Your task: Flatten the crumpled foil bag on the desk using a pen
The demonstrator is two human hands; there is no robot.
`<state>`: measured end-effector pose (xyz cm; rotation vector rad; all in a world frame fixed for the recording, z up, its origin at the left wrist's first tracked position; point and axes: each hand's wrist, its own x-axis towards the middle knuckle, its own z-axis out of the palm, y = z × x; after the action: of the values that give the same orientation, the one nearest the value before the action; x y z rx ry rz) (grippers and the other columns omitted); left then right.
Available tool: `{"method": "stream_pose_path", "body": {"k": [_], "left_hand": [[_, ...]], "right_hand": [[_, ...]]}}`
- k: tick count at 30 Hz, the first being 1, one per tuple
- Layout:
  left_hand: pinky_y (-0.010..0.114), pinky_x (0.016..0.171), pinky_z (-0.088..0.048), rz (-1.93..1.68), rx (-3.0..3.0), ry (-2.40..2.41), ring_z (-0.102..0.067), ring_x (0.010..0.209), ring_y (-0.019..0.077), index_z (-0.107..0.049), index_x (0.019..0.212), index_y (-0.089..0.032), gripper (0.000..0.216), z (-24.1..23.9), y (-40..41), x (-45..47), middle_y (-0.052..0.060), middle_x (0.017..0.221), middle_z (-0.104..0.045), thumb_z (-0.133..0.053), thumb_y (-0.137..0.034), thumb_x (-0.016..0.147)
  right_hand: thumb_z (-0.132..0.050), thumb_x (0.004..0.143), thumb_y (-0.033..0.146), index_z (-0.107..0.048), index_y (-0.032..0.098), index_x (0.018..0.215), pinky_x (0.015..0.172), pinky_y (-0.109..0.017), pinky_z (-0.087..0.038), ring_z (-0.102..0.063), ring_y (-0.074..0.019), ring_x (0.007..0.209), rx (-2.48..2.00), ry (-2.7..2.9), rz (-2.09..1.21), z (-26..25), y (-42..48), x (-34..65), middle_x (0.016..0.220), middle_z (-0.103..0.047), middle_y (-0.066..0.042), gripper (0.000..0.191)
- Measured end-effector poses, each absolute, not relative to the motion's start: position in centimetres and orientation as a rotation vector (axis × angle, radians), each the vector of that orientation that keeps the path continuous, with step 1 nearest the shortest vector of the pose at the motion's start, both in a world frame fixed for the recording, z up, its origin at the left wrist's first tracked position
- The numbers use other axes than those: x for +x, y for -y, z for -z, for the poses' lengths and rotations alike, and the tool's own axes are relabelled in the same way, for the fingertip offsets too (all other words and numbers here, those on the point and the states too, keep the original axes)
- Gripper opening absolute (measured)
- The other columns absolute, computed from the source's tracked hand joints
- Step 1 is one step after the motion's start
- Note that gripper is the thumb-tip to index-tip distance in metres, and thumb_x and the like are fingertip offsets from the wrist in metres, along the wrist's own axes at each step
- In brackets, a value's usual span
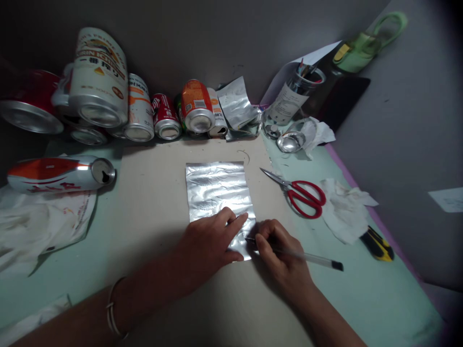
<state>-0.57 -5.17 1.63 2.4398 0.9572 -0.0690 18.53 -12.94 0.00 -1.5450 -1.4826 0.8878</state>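
Note:
A wrinkled silver metal sheet (217,185) lies on the beige board in front of me. My left hand (213,238) rests on the sheet's lower part, pressing it down, with thumb and index finger spread apart. Pinched in my right hand (282,250) is a pen (318,260) with a clear barrel and a black end. Its tip meets the sheet near the lower right edge, close to my left fingers. Part of the sheet is hidden under my left hand.
Red-handled scissors (307,197), crumpled tissue (345,209) and a black-yellow cutter (378,245) lie to the right. Several drink cans (197,106) line the back, beside a pen cup (289,101). A can (61,173) lies on its side at left, by a plastic bag (47,221).

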Motion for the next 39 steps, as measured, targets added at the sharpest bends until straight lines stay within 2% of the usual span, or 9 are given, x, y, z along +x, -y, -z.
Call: {"method": "stream_pose_path", "body": {"k": [29,39], "left_hand": [[0.037,0.073,-0.057,0.063,2.454,-0.944,-0.073,0.098,0.0268,-0.046,0.154,-0.025,0.081,-1.77,5.20,-0.56,0.006,0.132,-0.065,-0.089,-0.038,0.086],[0.035,0.071,-0.055,0.066,2.462,-0.957,-0.073,0.097,0.0256,-0.047,0.153,-0.026,0.080,-1.89,5.25,-0.67,0.006,0.132,-0.065,-0.089,-0.038,0.087]], "right_hand": [[-0.055,0.101,0.025,-0.048,0.025,0.078,0.052,-0.028,-0.037,-0.043,-0.0143,0.057,-1.562,1.412,-0.899,-0.06,12.78,18.29,0.067,-0.049,0.004,0.024],[-0.053,0.101,0.023,-0.044,0.025,0.077,0.051,-0.027,-0.036,-0.042,-0.0138,0.057,-1.543,1.464,-0.879,-0.18,12.75,18.26,0.067,-0.047,0.005,0.025]]}}
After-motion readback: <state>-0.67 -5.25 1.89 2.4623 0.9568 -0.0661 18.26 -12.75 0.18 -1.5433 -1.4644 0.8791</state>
